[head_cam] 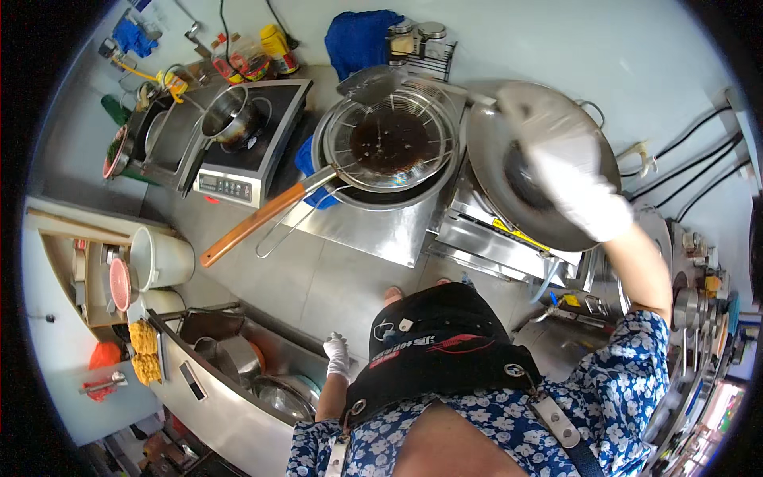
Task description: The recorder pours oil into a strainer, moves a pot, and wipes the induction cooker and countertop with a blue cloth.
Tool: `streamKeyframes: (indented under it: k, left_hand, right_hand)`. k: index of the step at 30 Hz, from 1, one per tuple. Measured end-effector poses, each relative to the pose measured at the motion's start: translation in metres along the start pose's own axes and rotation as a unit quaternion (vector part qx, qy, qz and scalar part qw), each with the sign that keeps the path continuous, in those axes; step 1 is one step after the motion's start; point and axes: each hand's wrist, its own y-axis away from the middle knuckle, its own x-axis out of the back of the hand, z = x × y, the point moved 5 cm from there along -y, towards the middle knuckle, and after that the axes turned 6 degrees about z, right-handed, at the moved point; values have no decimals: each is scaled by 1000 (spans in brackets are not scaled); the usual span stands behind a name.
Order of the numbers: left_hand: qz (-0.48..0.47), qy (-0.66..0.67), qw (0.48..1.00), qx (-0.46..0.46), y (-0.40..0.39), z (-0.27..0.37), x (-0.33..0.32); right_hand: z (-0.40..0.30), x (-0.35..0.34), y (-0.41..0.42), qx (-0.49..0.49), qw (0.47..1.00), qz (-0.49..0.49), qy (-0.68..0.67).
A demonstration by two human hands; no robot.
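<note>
My right hand [581,191], in a white glove, is over a large steel wok [489,161] on the right-hand burner. Motion blurs it, and a pale smear reaches from it to the wok's far rim; I cannot tell whether this is fingers or something held. To the left, a wire-mesh strainer [447,146] with a wooden handle rests over a metal basin [322,134], with dark liquid [390,140] showing in its middle. A dark metal scoop or spatula head [369,85] lies across the strainer's far rim. My left hand [337,356], also gloved, hangs low beside the sink, loosely spread and holding nothing visible.
A small saucepan [225,113] stands on an induction cooker [229,182] at left. Glass jars [432,39] and bottles [277,47] line the wall. Behind my left hand, a steel sink [211,325] holds pots. A white bucket [167,259] stands at far left.
</note>
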Motion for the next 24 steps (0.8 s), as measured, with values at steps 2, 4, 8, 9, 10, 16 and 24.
streamKeyframes:
  k: [2, 4, 8, 9, 10, 16, 24]
  left_hand:
    - [-25, -7, 1000, -14, -10, 3, -10]
    - [-27, 17, 999, -25, -21, 2, -9]
    - [-85, -23, 995, -38, -24, 21, -26]
    - [-75, -39, 996, -37, -26, 19, -30]
    - [-56, -55, 996, -36, -33, 19, -26]
    - [-85, -39, 996, -8, -27, 34, -60]
    - [-82, -36, 996, -11, -2, 41, -71]
  right_hand:
    - [-42, -43, 32, -36, 984, -144, -97]
    - [-73, -67, 41, -95, 965, -166, -178]
    - [-43, -115, 94, -263, 781, -289, -488]
    - [-23, -118, 111, -273, 725, -328, -541]
    - [-4, -106, 118, -329, 628, -392, -587]
    - [143, -88, 226, -386, 648, -505, -420]
    - [163, -94, 197, -127, 727, -671, -61]
